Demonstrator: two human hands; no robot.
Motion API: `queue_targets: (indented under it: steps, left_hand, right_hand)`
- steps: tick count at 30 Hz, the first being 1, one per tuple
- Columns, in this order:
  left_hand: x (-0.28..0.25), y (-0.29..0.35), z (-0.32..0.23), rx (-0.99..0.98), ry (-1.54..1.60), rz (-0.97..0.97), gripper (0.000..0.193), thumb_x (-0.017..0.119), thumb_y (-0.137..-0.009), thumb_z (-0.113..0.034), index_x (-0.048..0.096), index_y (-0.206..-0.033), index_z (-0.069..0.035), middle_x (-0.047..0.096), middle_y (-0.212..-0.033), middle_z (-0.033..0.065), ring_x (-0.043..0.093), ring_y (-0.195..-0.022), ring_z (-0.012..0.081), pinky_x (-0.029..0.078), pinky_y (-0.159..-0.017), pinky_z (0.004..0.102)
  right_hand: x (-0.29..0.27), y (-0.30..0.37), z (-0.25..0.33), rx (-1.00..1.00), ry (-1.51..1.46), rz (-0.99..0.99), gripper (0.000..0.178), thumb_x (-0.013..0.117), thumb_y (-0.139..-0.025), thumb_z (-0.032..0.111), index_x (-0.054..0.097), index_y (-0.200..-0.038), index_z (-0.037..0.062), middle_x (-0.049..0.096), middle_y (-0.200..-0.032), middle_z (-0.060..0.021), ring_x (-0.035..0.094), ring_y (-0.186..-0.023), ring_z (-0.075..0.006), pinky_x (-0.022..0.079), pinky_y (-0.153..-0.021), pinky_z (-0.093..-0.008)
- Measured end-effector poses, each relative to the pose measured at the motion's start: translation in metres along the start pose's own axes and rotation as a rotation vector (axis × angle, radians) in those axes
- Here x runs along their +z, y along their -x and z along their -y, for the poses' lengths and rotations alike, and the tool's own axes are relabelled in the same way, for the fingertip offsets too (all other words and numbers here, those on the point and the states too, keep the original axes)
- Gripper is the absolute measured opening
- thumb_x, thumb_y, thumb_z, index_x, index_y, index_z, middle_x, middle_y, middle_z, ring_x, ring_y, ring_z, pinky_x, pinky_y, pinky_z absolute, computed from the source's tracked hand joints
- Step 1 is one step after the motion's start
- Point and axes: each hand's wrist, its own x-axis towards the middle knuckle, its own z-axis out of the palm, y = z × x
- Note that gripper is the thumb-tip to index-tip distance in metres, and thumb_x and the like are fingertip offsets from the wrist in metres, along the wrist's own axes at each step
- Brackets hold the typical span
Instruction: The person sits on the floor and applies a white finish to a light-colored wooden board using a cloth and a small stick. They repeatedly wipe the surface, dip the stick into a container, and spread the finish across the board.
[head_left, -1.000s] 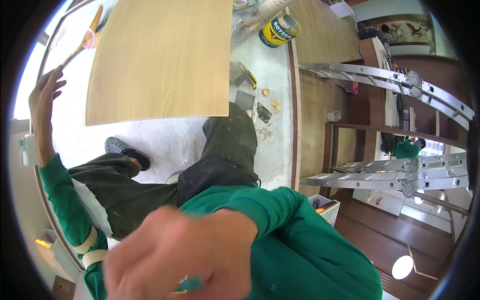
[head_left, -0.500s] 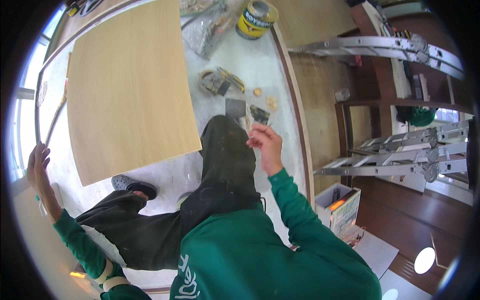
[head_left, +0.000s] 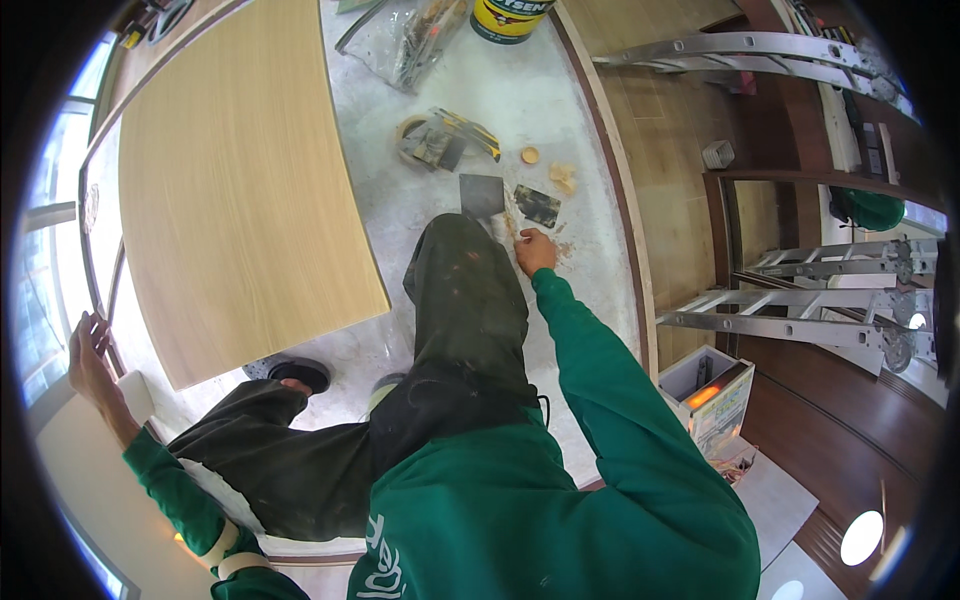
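Observation:
My right hand [head_left: 536, 251] is low over the white surface, beside my right knee, its fingers curled together. A thin pale strip [head_left: 511, 216] shows by its fingertips; whether it is gripped cannot be made out. Just beyond lie a grey square sheet [head_left: 482, 196] and a dark smeared rectangle [head_left: 538, 206]. My left hand [head_left: 90, 350] is out at the far left beside the window frame, palm up, fingers extended and holding nothing. Between my hands, a large light wood-grain panel [head_left: 240, 190] stretches away from me on the left.
Farther off are a roll of tape [head_left: 415, 140], a yellow-black cutter knife [head_left: 470, 133], a small round lid [head_left: 530, 155], a crumpled tan scrap [head_left: 562, 179], a clear plastic bag [head_left: 400, 50] and a yellow can [head_left: 508, 18]. Aluminium ladders [head_left: 800, 315] and an open box [head_left: 705, 395] stand at right.
My right hand has moved down and away from me toward the surface, its fingers more closed. My left hand stays outstretched at the left. The view has shifted slightly.

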Motion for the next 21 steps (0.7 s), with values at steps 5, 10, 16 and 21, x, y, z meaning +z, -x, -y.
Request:
queue_targets:
  steps: [5,10,16,21]
  left_hand:
    - [0.002,-0.007,0.017,-0.049,-0.020,0.011,0.037,0.066,-0.097,-0.030,0.070,-0.121,-0.002,0.072,-0.109,0.0088,0.069,-0.098,0.0174,0.052,-0.083,0.0294]
    - [0.002,-0.010,0.026,-0.076,-0.017,0.021,0.037,0.066,-0.097,-0.030,0.070,-0.121,-0.002,0.072,-0.108,0.0097,0.070,-0.097,0.0179,0.051,-0.082,0.0286]
    - [0.004,-0.007,0.017,0.009,-0.063,0.016,0.038,0.065,-0.098,-0.029,0.069,-0.123,-0.001,0.073,-0.111,0.0103,0.070,-0.096,0.0175,0.051,-0.082,0.0280]
    - [0.008,-0.006,0.013,-0.044,-0.064,0.000,0.037,0.065,-0.097,-0.030,0.070,-0.121,-0.001,0.073,-0.110,0.0101,0.070,-0.097,0.0182,0.052,-0.084,0.0282]
  right_hand:
    - [0.020,-0.006,0.006,0.052,0.124,-0.007,0.036,0.062,-0.082,0.026,0.072,-0.111,0.0070,0.071,-0.104,-0.0223,0.066,-0.103,-0.0402,0.052,-0.090,-0.0490]
    - [0.016,-0.006,-0.002,0.055,0.134,-0.033,0.030,0.065,-0.083,0.031,0.076,-0.099,0.0069,0.072,-0.098,-0.0214,0.067,-0.098,-0.0413,0.052,-0.086,-0.0490]
    - [-0.022,0.017,-0.005,-0.090,0.108,-0.100,0.034,0.060,-0.091,0.032,0.073,-0.114,0.0110,0.073,-0.096,-0.0194,0.070,-0.087,-0.0378,0.055,-0.080,-0.0482]
    - [-0.070,0.005,0.035,-0.062,-0.486,-0.002,0.033,0.063,-0.089,0.020,0.070,-0.118,0.0052,0.075,-0.089,-0.0135,0.070,-0.069,-0.0215,0.053,-0.064,-0.0334]
